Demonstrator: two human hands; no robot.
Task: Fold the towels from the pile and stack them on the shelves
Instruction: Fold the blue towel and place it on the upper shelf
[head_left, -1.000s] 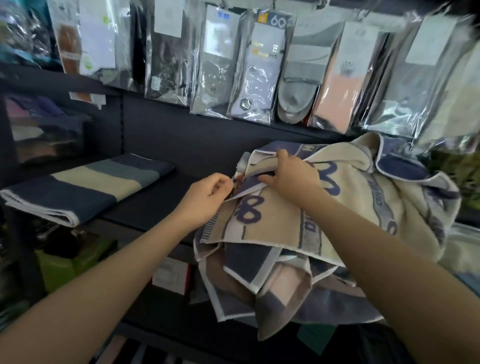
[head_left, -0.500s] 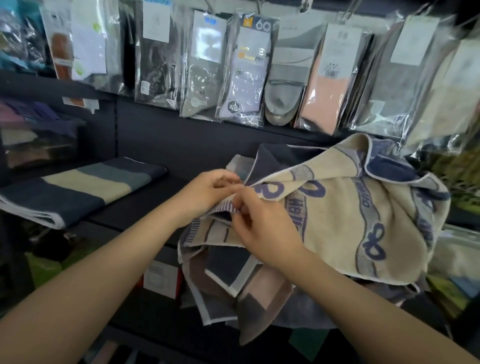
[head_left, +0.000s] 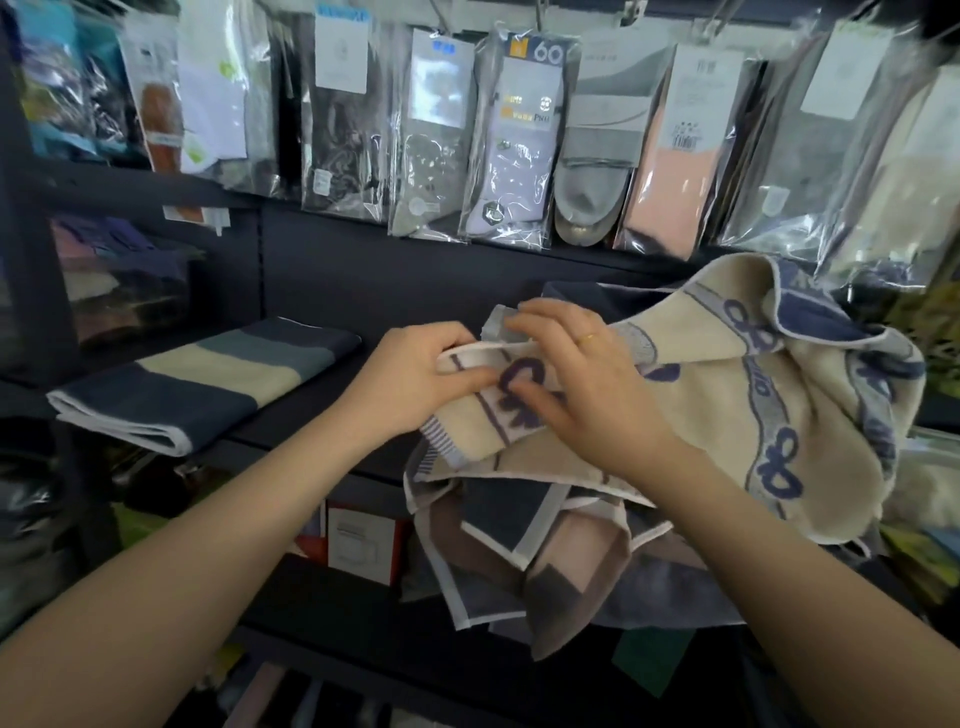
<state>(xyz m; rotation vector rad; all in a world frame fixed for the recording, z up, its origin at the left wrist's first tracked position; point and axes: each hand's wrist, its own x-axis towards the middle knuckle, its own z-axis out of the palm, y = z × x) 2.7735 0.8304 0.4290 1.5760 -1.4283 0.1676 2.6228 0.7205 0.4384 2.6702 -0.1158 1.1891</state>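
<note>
A cream towel (head_left: 717, 415) with purple lettering lies on top of a loose pile of towels (head_left: 524, 561) at the right of the dark shelf (head_left: 311, 431). My left hand (head_left: 415, 384) pinches the cream towel's white-edged corner. My right hand (head_left: 582, 384) grips the same edge right beside it, thumb under and fingers over the fold, a ring on one finger. A folded striped towel (head_left: 202, 384) in navy, cream and grey lies flat on the shelf to the left.
Packaged socks (head_left: 519, 135) hang in a row above the shelf's back panel. Red and white boxes (head_left: 358, 540) sit on the lower shelf under the pile. More bagged goods (head_left: 114, 280) fill the far left.
Both hands have come together at the cream towel's corner and lifted it. The right hand shifted from under the edge to beside the left hand, over the fold.
</note>
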